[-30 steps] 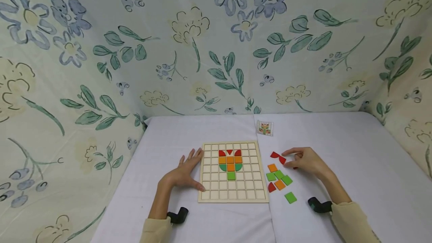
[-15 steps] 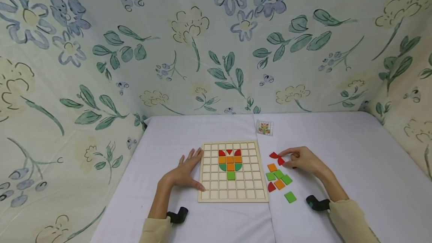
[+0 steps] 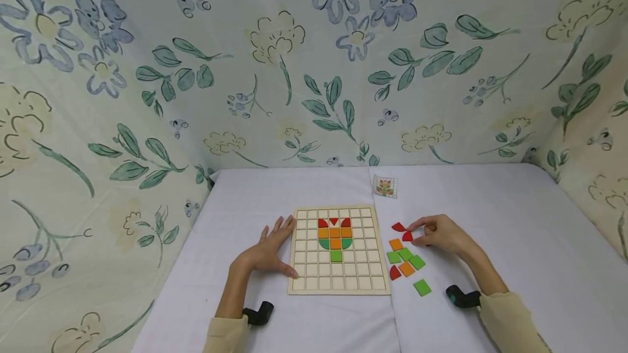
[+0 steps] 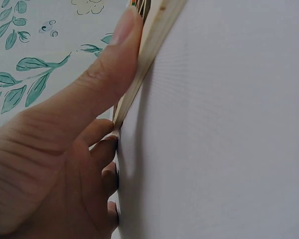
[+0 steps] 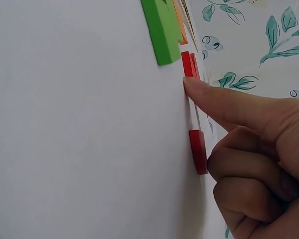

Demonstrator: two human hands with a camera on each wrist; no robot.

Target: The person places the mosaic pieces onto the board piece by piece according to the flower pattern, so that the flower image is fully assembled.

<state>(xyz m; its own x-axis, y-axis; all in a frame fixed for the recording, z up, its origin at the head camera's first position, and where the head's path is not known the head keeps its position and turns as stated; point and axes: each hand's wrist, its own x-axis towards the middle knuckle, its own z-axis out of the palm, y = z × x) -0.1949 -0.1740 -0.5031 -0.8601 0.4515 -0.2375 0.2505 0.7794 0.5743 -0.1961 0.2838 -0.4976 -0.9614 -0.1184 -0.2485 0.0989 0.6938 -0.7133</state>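
Note:
My left hand is spread along the left edge of a wooden grid board, thumb at the lower corner, fingers higher up. In the left wrist view the thumb lies against the board's side. Coloured tiles form a tulip shape on the grid, with a green square at its foot. Right of the board, my right hand pinches a red quarter-circle tile between thumb and index finger. Its other fingers are curled, and a red tile lies beside them in the right wrist view.
Another red tile touches the pinched one. Below are several green and orange squares, including an orange square and a separate green square, plus a red quarter-circle. A small pattern card lies behind.
The right hand has shifted slightly left, and the red tile at its fingertips has moved left and turned, its straight edge now facing the near side. The left hand stays on the board.

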